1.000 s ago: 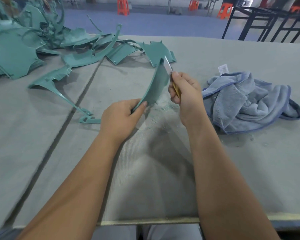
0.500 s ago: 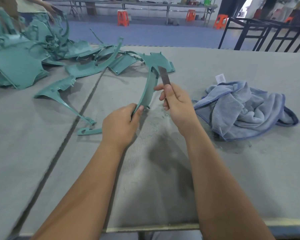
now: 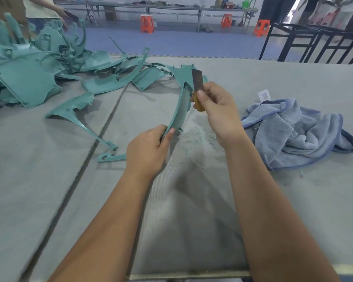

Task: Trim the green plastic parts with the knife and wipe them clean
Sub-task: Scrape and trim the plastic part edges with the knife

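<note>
Head cam: left hand (image 3: 149, 151) grips curved green trim piece (image 3: 178, 110) upright; right hand (image 3: 216, 110) clenches knife (image 3: 197, 83) just right of its top edge.

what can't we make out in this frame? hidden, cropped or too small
- Knife handle: head view, mostly covered by the right hand.
- Lower end of the curved green part: head view, hidden in the left hand.
- Label on the blue towel: print too small.
- Green parts pile: cut by the left edge.
</note>
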Demonstrator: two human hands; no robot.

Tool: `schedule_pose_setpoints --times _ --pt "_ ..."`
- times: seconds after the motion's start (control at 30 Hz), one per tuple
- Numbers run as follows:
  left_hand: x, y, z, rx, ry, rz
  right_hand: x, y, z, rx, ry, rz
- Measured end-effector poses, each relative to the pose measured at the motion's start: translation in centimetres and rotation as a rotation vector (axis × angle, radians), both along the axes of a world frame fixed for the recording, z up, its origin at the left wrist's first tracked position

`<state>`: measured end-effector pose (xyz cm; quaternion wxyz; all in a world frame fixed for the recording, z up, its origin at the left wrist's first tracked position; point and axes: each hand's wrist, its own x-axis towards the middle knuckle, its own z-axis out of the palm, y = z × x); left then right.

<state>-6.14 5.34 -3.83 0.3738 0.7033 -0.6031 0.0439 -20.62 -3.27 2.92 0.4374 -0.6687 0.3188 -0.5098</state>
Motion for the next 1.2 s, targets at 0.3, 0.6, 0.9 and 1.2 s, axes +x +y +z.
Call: schedule_pose_setpoints --times 0.3,0.6,0.9,1.2 --pt "0.1 0.0 0.1 0.018 0.02 -0.017 1.2 -0.8 -0.2 0.002 0.149 -0.077" --pt "0.0 0.0 0.1 0.018 0.007 -0.042 1.7 -1.1 -1.2 0.014 0.175 -0.098" --pt "0.1 0.1 0.2 0.034 0.003 -0.071 1.3 -1.1 -1.5 -0.002 0.161 -0.035" --pt "0.1 0.1 0.1 0.02 0.012 -0.089 0.5 -1.5 -1.4 -0.021 0.241 -0.02"
